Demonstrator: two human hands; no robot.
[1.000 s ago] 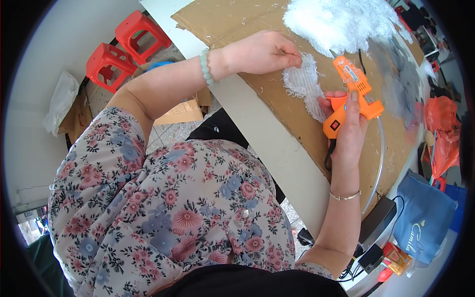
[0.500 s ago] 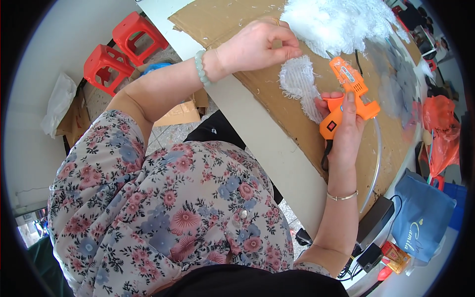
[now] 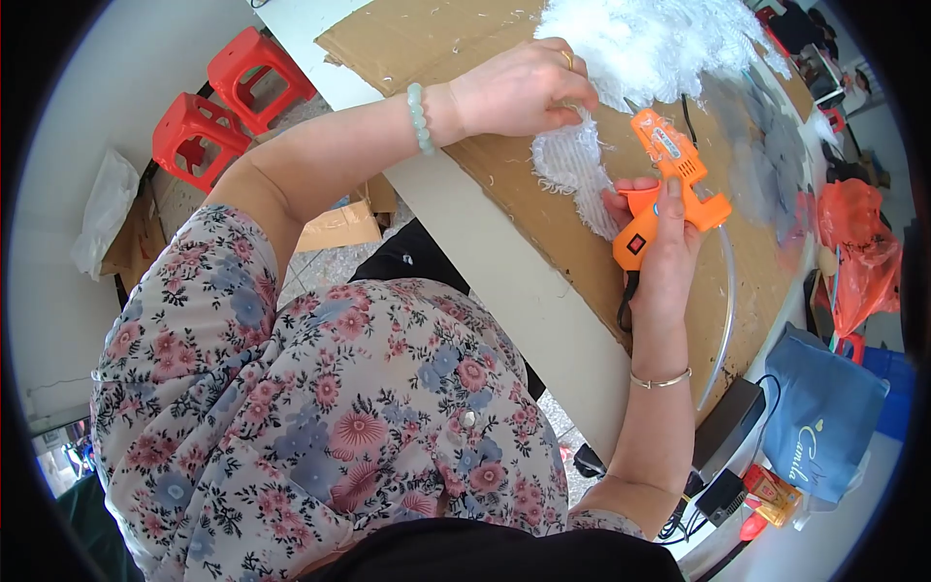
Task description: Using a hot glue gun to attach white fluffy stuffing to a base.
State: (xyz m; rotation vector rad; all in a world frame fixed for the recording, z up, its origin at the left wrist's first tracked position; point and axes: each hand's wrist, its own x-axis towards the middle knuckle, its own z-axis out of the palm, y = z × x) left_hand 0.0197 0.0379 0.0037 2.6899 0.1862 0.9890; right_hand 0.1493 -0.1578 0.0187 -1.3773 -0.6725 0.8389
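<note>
At the near edge of the cardboard sheet [image 3: 436,39] on the white table [image 3: 475,209], the right hand [image 3: 667,260] is wrapped around an orange glue gun [image 3: 682,167], fingers at the trigger. A clear glue stick [image 3: 727,310] is loaded, trailing from its back. Just beside it, the ragged white fabric piece [image 3: 567,165] lies on the cardboard, its lower end by the right fingers. The left hand [image 3: 524,87] has its fingertips drawn narrowly together at the piece's upper tip; whether they pinch it, I cannot tell. The work looks partway: the piece is laid out and the gun ready in hand, but no glue shows on the fabric and loose threads fringe its edges.

Farther on, the nozzle points toward a fluffy white heap [image 3: 659,48], apart from the piece. At the table's right side are a blue bag [image 3: 824,407] and a red plastic bag [image 3: 853,228]; their contents are hidden.
</note>
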